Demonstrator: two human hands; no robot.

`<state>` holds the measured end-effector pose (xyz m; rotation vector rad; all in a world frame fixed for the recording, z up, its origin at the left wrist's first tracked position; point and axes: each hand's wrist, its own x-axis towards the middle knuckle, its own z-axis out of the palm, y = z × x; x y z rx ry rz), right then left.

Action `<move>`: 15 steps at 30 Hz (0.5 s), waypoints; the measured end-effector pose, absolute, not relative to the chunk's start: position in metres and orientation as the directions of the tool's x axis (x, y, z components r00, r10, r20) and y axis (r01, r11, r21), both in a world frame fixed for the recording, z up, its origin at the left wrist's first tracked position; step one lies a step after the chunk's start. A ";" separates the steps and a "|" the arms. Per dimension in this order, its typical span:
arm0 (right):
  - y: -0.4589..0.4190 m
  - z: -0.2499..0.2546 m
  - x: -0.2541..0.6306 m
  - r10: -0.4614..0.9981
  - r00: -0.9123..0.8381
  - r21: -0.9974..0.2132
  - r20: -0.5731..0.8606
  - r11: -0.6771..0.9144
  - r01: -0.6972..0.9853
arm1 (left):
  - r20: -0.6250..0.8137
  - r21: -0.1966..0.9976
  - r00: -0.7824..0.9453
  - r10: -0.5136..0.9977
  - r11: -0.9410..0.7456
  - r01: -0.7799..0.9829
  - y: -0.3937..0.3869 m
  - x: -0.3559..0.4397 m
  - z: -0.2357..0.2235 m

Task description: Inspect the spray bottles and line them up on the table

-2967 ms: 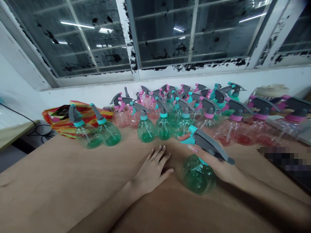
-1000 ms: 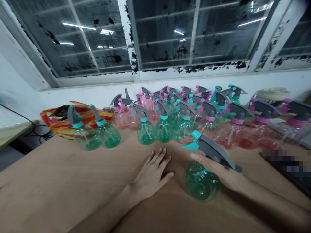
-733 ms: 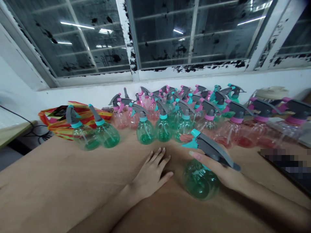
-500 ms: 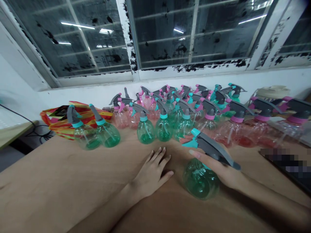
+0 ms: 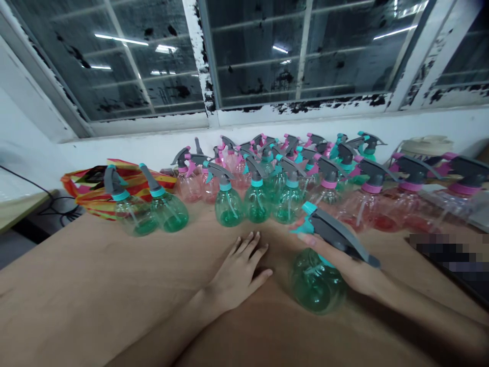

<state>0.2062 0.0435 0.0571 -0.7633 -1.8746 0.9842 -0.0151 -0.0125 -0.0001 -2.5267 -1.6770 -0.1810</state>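
My right hand is wrapped round the neck of a green spray bottle, below its grey and turquoise trigger head. The bottle is tilted, its nozzle pointing left, and green liquid shows inside; most of the fingers are hidden behind it. My left hand lies flat on the wooden table, fingers spread, touching no bottle. Just beyond its fingertips stand a green spray bottle and another green one.
Several pink-collared spray bottles stand at the back right, with more crowded behind. Two green bottles lean at the left beside a red-and-yellow bag. A dark flat object lies at the right edge. A barred window rises behind.
The bottle in my right hand has shifted slightly to the right, and the fingers seen near its trigger show less. My left hand stays in place.
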 end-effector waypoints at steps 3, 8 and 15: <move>0.043 0.061 0.205 0.779 -0.461 -0.854 0.425 0.513 0.080 | 0.162 -0.013 0.387 0.908 -0.390 0.921 -0.012 -0.015 -0.001; 0.044 0.060 0.205 0.775 -0.471 -0.861 0.420 0.504 0.061 | 0.162 -0.015 0.390 0.906 -0.393 0.919 -0.011 -0.016 -0.002; 0.046 0.056 0.207 0.781 -0.448 -0.847 0.436 0.524 0.090 | 0.161 -0.011 0.390 0.907 -0.393 0.919 -0.012 -0.016 -0.001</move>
